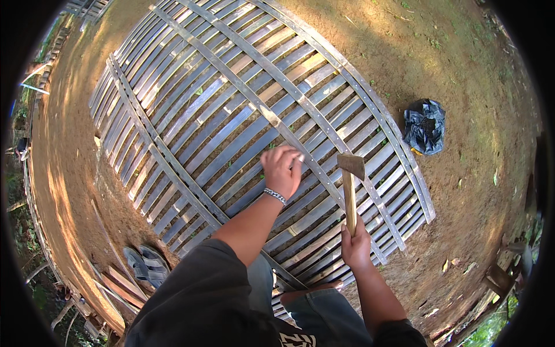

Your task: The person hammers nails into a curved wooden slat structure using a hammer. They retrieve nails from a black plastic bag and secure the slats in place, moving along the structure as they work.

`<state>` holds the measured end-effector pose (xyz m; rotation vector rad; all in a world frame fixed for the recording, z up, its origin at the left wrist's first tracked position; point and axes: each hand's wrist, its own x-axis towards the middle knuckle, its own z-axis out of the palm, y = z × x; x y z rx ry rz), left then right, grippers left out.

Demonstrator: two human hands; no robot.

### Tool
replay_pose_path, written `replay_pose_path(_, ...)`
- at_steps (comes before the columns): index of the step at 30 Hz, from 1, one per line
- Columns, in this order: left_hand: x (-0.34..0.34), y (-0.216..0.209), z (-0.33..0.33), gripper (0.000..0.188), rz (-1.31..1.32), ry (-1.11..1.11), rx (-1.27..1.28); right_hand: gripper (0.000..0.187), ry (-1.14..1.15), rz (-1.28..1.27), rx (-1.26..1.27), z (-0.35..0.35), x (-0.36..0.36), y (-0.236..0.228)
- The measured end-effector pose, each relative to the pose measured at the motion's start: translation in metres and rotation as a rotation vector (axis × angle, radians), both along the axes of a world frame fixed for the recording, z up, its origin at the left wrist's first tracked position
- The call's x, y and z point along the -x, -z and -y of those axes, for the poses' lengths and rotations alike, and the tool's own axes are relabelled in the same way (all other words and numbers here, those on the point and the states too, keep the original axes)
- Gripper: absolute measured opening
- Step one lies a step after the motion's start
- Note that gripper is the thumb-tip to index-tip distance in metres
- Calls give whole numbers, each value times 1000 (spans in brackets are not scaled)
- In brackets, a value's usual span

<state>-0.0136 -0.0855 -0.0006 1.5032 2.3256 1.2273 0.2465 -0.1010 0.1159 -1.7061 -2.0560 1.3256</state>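
Observation:
My right hand (355,243) is wrapped round the wooden handle of a small axe (349,196). Its dark, flat head is uppermost, above a large lattice of bamboo slats (228,136). My left hand (281,169), with a chain bracelet at the wrist, is at a long cross strip (269,114) of the lattice. Its fingers are bent in toward the thumb, and whatever may be between them is too small to make out. Rows of small nail heads dot the cross strips.
A crumpled black plastic bag (425,127) sits on the bare soil to the right of the lattice. At the lower left are a pair of grey shoes (145,266) and some wooden strips (125,287). Narrow gaps separate the slats under me.

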Motion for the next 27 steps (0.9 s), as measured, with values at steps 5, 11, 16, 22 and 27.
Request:
replay_pose_path(5, 13, 1, -13, 61, -288, 151, 574, 48, -47, 21, 45, 2, -4, -1)
replay_pose_path(11, 11, -4, -15, 61, -267, 169, 614, 49, -148, 61, 41, -12, 9, 20)
replay_pose_path(16, 13, -7, -15, 60, -286, 159, 584, 46, -173, -82, -136, -19, 18, 25)
replay_pose_path(22, 11, -5, -14, 59, -298, 152, 588, 46, -234, 124, -42, -19, 17, 40)
replay_pose_path(27, 11, -3, -14, 58, -279, 138, 563, 44, -103, -182, -176, -21, 17, 22)
